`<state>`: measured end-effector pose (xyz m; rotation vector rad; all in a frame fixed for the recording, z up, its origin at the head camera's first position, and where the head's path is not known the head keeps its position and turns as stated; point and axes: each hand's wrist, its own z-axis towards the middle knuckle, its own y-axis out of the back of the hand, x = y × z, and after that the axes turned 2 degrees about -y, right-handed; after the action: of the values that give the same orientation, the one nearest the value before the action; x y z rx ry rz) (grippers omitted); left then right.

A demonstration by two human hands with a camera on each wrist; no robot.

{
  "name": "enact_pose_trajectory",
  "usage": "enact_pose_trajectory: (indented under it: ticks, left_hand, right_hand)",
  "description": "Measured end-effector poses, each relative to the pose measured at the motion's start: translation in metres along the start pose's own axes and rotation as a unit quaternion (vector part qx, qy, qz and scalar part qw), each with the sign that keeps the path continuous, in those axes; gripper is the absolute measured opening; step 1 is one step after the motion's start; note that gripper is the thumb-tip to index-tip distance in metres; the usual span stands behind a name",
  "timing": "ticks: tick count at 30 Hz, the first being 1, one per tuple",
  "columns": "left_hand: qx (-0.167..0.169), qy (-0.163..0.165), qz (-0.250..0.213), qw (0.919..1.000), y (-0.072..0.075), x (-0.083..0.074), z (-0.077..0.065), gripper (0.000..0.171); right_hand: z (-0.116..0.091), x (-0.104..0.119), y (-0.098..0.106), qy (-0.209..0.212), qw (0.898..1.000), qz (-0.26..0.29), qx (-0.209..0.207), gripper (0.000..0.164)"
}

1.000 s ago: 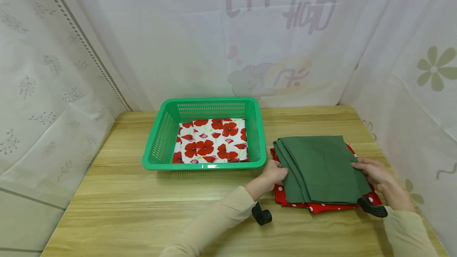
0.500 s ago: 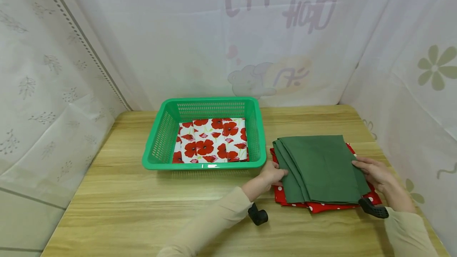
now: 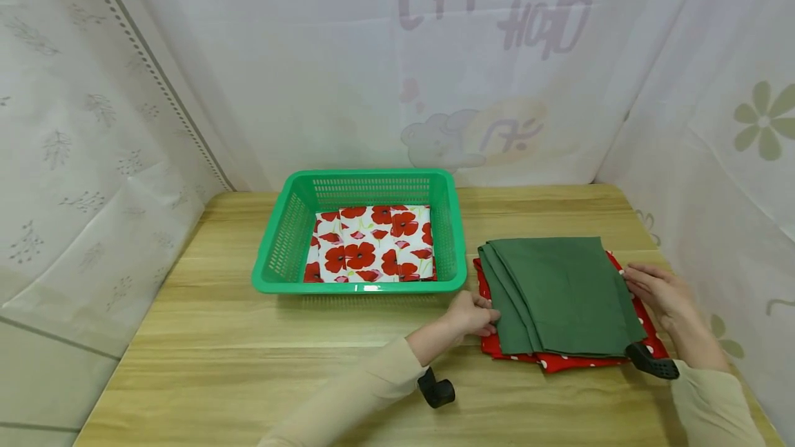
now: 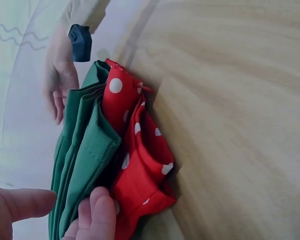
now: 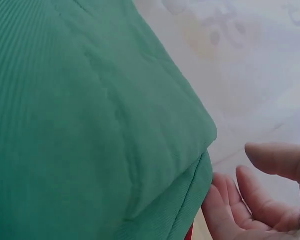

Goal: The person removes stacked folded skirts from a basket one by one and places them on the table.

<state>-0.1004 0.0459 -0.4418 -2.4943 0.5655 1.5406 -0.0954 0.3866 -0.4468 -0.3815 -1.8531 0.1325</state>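
A folded green cloth (image 3: pixel 562 295) lies on a red cloth with white dots (image 3: pixel 655 343) at the right of the table. My left hand (image 3: pixel 472 312) is at its left edge; in the left wrist view the thumb is against the outer side and curled fingers sit between the green cloth (image 4: pixel 87 165) and the red dotted cloth (image 4: pixel 142 170). My right hand (image 3: pixel 664 295) is beside the right edge. In the right wrist view its thumb stands apart from the loosely bent fingers, with fingertips close to the green cloth's corner (image 5: pixel 194 135) and nothing held.
A green plastic basket (image 3: pixel 461 240) stands left of the cloths, with a folded white cloth printed with red poppies (image 3: pixel 373 247) inside. The wooden table (image 3: pixel 248 371) meets white printed curtains (image 3: pixel 348 102) at the back and sides.
My right hand has come off the green cloth's right edge, its thumb parting from the cloth. My left hand has slid slightly toward me along the left edge. The cloths stay in place.
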Motion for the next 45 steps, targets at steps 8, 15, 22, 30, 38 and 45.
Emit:
enact_pose_trajectory:
  ticks: [8, 15, 22, 30, 38, 45]
  left_hand:
    - [0.005, -0.008, -0.016, 0.9998, 0.002, 0.004, -0.008, 0.004]
    - [0.038, -0.020, -0.035, 0.9985, 0.004, 0.001, -0.017, 0.003]
    - [0.059, -0.036, -0.044, 0.9966, 0.011, -0.006, -0.027, 0.005]
    - [0.078, -0.064, -0.052, 0.9935, 0.018, -0.017, -0.043, 0.012]
    - [0.093, -0.089, -0.079, 0.9886, 0.029, -0.026, -0.050, 0.020]
    - [0.090, -0.090, -0.105, 0.9863, 0.043, -0.033, -0.050, 0.020]
  right_hand:
    - [0.000, 0.007, -0.002, 0.002, 0.998, 0.060, 0.030, 0.030]
    - [0.000, 0.015, -0.008, 0.011, 0.993, 0.071, 0.089, 0.031]
    - [0.000, 0.021, -0.023, 0.033, 0.988, 0.062, 0.135, 0.032]
    - [-0.002, 0.029, -0.046, 0.040, 0.990, 0.028, 0.133, 0.031]
    - [0.003, 0.031, -0.072, 0.053, 0.987, 0.006, 0.154, 0.028]
    - [0.009, 0.032, -0.095, 0.057, 0.986, -0.023, 0.155, 0.023]
